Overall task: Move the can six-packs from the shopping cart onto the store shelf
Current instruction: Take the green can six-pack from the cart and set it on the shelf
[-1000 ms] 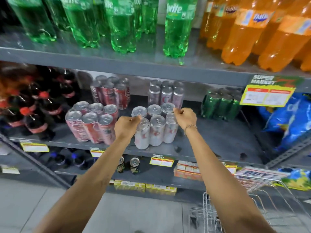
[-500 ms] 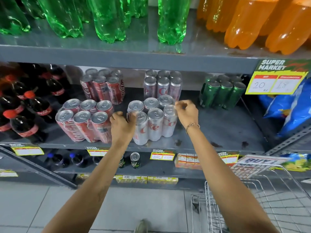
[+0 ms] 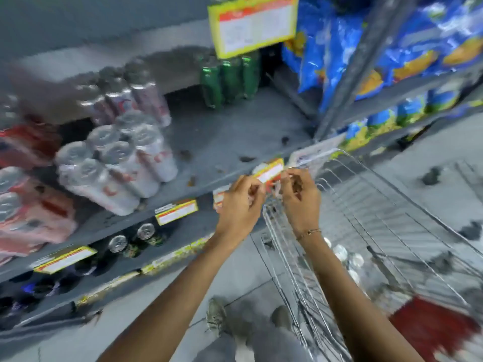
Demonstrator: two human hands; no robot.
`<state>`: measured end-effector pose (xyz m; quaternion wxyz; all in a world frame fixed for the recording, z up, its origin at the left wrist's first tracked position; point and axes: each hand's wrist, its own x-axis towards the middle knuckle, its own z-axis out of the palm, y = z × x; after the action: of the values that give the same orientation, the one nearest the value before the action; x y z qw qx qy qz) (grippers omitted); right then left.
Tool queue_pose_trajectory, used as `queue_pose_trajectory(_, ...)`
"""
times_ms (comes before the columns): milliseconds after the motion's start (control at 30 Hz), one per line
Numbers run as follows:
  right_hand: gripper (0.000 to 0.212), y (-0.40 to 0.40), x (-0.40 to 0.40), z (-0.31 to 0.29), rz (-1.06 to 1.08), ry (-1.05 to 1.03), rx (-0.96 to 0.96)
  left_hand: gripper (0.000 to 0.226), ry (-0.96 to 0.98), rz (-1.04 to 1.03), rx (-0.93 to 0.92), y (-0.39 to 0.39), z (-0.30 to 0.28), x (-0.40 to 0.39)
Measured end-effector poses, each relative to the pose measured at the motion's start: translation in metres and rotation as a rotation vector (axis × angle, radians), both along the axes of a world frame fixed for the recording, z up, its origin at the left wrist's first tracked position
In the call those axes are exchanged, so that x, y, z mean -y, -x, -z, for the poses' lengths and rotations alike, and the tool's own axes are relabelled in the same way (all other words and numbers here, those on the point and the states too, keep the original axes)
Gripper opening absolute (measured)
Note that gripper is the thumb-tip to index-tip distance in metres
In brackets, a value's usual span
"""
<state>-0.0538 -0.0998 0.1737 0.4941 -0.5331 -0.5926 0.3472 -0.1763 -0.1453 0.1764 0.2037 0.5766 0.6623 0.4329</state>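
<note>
The silver can six-pack (image 3: 117, 165) stands on the grey shelf (image 3: 235, 137), near its front edge, with a second silver pack (image 3: 125, 97) behind it. Both my hands are off it, hanging in the air by the shelf's front edge above the left rim of the wire shopping cart (image 3: 366, 205). My left hand (image 3: 240, 202) and my right hand (image 3: 300, 197) hold nothing, their fingers loosely curled and close together. Silver can tops (image 3: 347, 259) show low inside the cart, blurred.
Red six-packs (image 3: 26, 205) stand left of the silver one and green cans (image 3: 230, 79) at the back right. A yellow price sign (image 3: 253, 22) hangs above. Blue snack bags (image 3: 339, 48) fill the bay to the right. The cart's red handle (image 3: 431, 333) is near me.
Both hands let go of the silver six-pack and drew back to the right, toward the cart. The view swung right and down and is now blurred.
</note>
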Motion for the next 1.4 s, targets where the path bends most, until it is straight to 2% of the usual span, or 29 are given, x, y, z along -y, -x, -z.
queue_pose_trajectory(133, 0.016, -0.120, 0.014, 0.045, 0.230, 0.201, 0.091, 0.015, 0.195, 0.288, -0.025, -0.092, 0.046, -0.015)
queue_pose_trajectory(300, 0.006, -0.239, 0.034, 0.121, 0.327, 0.625, 0.225, 0.019, 0.372, 0.473, -0.149, -0.176, 0.106, -0.025)
queue_pose_trajectory(467, 0.022, -0.287, 0.045, 0.188, 0.391, 0.869, 0.330, 0.039, 0.812, 0.491, -0.438, -0.224, 0.166, -0.046)
queue_pose_trajectory(533, 0.028, -0.291, 0.045, 0.209, 0.333, 0.955, 0.328, 0.047, 0.981, 0.493, -0.502, -0.231, 0.187, -0.056)
queue_pose_trajectory(633, 0.040, -0.293, 0.042, 0.233, 0.186, 1.091, 0.220, 0.054, 1.233, 0.463, -0.441, -0.239, 0.208, -0.068)
queue_pose_trajectory(700, 0.038, -0.295, 0.040, 0.240, 0.151, 1.139, 0.162, 0.067, 1.341, 0.396, -0.315, -0.246, 0.214, -0.071)
queue_pose_trajectory(767, 0.036, -0.295, 0.040, 0.246, 0.197, 1.144, 0.129, 0.073, 1.360, 0.285, -0.224, -0.249, 0.220, -0.071)
queue_pose_trajectory(900, 0.031, -0.289, 0.040, 0.247, 0.288, 1.154, 0.056, 0.058, 1.343, 0.114, 0.015, -0.247, 0.227, -0.071)
queue_pose_trajectory(1100, 0.023, -0.282, 0.027, 0.236, 0.376, 1.130, 0.068, 0.056, 1.337, -0.024, 0.148, -0.240, 0.217, -0.074)
queue_pose_trajectory(1233, 0.033, -0.278, 0.013, 0.205, 0.368, 1.018, 0.192, 0.055, 1.217, -0.135, 0.204, -0.234, 0.189, -0.079)
queue_pose_trajectory(1300, 0.040, -0.272, 0.002, 0.181, 0.375, 0.915, 0.216, 0.063, 1.137, -0.183, 0.266, -0.222, 0.168, -0.081)
queue_pose_trajectory(1400, 0.031, -0.256, -0.016, 0.138, 0.350, 0.791, 0.163, 0.060, 1.003, -0.223, 0.331, -0.198, 0.130, -0.084)
